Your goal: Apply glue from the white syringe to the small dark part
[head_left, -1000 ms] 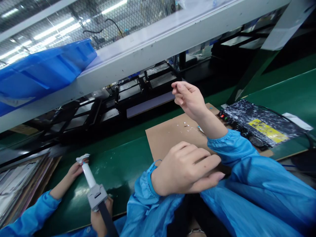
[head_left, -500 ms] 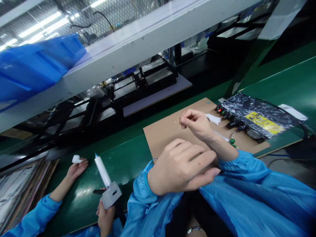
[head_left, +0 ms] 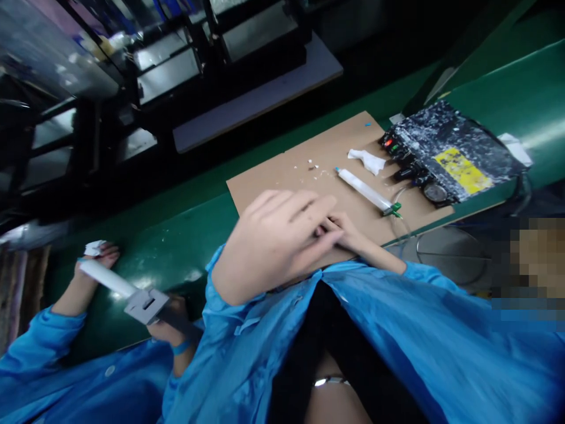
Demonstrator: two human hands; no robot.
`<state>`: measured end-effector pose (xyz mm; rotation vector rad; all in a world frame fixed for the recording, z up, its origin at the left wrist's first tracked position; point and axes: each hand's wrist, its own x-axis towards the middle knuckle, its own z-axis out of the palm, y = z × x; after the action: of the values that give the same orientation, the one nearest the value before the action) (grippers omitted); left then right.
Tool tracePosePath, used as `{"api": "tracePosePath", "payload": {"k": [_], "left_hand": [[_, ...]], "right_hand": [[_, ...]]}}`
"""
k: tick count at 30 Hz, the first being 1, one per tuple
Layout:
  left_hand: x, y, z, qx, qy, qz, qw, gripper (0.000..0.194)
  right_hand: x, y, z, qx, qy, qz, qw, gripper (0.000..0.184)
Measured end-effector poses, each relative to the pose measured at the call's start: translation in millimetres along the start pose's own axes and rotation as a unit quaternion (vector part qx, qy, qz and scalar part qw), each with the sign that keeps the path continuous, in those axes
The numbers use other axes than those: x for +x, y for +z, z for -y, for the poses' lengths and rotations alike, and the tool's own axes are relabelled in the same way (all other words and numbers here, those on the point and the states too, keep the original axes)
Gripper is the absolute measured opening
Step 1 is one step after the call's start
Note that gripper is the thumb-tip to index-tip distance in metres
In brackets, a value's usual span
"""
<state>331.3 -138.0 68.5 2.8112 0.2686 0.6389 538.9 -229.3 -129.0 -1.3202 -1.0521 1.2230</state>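
Observation:
My left hand (head_left: 278, 241) is raised close to the camera, slightly blurred, back up, fingers stretched and thumb apart. Just behind it my right hand (head_left: 346, 232) has its fingers curled by the left thumb and fingers. The hands overlap and seem to touch; the right fingertips are partly hidden, and I cannot make out anything in them. Beyond them on the brown board (head_left: 273, 171) lies a white syringe-like tube (head_left: 362, 188) with a blue tip and green end fitting. Next to it are a crumpled white tissue (head_left: 367, 161) and small white crumbs (head_left: 312, 167).
A stained black control box (head_left: 454, 153) with knobs, gauge and yellow label stands at the right. At the left, a co-worker's hand (head_left: 170, 324) holds a dispensing gun (head_left: 145, 305) with a white tube; the other holds white tissue (head_left: 94, 248). Dark racks (head_left: 212, 65) stand behind the green bench (head_left: 198, 235).
The view has tilted downward. My right hand has come back from over the board to my left hand, uncovering the tube. My left fingers have straightened. The co-worker's gun has swung leftward.

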Motion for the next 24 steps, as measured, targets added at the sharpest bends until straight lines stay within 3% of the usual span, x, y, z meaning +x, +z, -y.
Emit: {"api": "tracePosePath", "payload": {"k": [8, 13, 19, 24], "left_hand": [[-12, -5.7, 38, -0.106, -0.015, -0.021, 0.994, 0.06], [-12, -11.8, 33, -0.131, -0.068, 0.002, 0.989, 0.061], [-5, -20.9, 12, -0.134, -0.218, 0.078, 0.964, 0.078], [-23, -22.7, 21, -0.189, -0.283, 0.037, 0.939, 0.077]], "right_hand": [[-1, 2, -1, 0.016, -0.009, -0.017, 1.0, 0.064], [-2, 4, -10, 0.031, -0.014, -0.031, 0.999, 0.059], [-1, 0, -17, -0.008, -0.065, -0.002, 0.998, 0.055], [-2, -1, -16, -0.081, -0.095, 0.008, 0.992, 0.059]]}}
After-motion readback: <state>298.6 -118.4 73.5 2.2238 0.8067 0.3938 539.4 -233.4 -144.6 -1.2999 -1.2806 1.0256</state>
